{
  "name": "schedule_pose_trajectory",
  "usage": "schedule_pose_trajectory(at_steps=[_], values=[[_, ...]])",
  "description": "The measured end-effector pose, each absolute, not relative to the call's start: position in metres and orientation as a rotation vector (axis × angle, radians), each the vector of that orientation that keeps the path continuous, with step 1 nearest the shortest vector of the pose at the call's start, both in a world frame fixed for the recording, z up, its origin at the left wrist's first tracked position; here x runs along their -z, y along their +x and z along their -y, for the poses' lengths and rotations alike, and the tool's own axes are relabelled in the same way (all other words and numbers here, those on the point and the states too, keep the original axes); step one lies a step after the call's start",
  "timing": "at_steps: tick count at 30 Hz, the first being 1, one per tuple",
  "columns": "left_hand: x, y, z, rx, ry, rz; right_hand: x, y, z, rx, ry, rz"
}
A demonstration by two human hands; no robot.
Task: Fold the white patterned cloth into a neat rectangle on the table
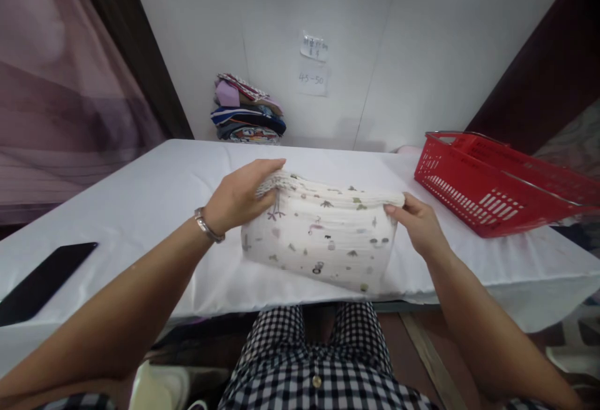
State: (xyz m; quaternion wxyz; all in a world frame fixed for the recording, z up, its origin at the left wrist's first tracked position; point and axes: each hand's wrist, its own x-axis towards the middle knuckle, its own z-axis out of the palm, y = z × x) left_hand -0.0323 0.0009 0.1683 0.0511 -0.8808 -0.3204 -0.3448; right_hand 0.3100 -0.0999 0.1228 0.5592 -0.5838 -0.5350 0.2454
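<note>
My left hand (241,197) sits just left of the frame's centre, curled over the upper left corner of the folded cloth (323,241), fingers pressed on its layered top edge; a metal bracelet (206,225) circles that wrist. My right hand (419,222) is right of centre, pinching the cloth's upper right corner with thumb and fingertips closed on the stacked edge. So both hands are gripping the cloth, one at each end.

The cloth itself lies in the middle of the frame on the counter (154,191), close to the near edge. It is white with small printed figures scattered over it, folded into a thick rectangular bundle, its layered fold lines showing along the top.

To the right, in the mid-right of the frame, I see a red basket (492,185) standing on the counter, well apart from my right hand. At the lower left, a flat black phone (44,282) lies near the counter's edge. At the far end of the counter, upper centre-left, a pile of folded fabrics (246,113) in mixed colours rests against the white wall (422,54). Two small paper notes (313,63) are stuck on the wall just right of that pile; I cannot read them clearly.
</note>
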Motion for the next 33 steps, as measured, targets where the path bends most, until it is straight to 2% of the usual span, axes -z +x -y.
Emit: schedule_pose_trajectory(at_steps=[4,6,9,11,17,22,30,33], values=[[-0.137,-0.024,-0.054,1.086,-2.912,1.248,-0.09,0.31,0.046,-0.911,-1.387,1.016],[-0.102,-0.016,-0.084,1.095,-2.942,1.632,-0.063,0.306,0.019,-0.99,-1.531,0.915],[-0.053,-0.006,-0.111,0.946,-2.764,2.42,-0.03,0.3,-0.009,-0.978,-1.776,0.862],[-0.034,-0.003,-0.117,0.834,-2.674,2.582,-0.018,0.298,-0.019,-0.885,-1.852,0.918],[-0.018,0.0,-0.121,0.976,-2.64,2.434,-0.001,0.302,-0.036,-0.618,-1.876,1.226],[-0.005,0.003,-0.132,0.901,-2.588,2.443,0.009,0.305,-0.045,-0.397,-2.087,1.38],[-0.007,0.0,-0.126,0.877,-2.569,2.48,0.006,0.305,-0.044,-0.489,-2.035,1.362],[-0.01,-0.001,-0.126,0.849,-2.605,2.488,0.007,0.304,-0.042,-0.42,-1.987,1.336]])
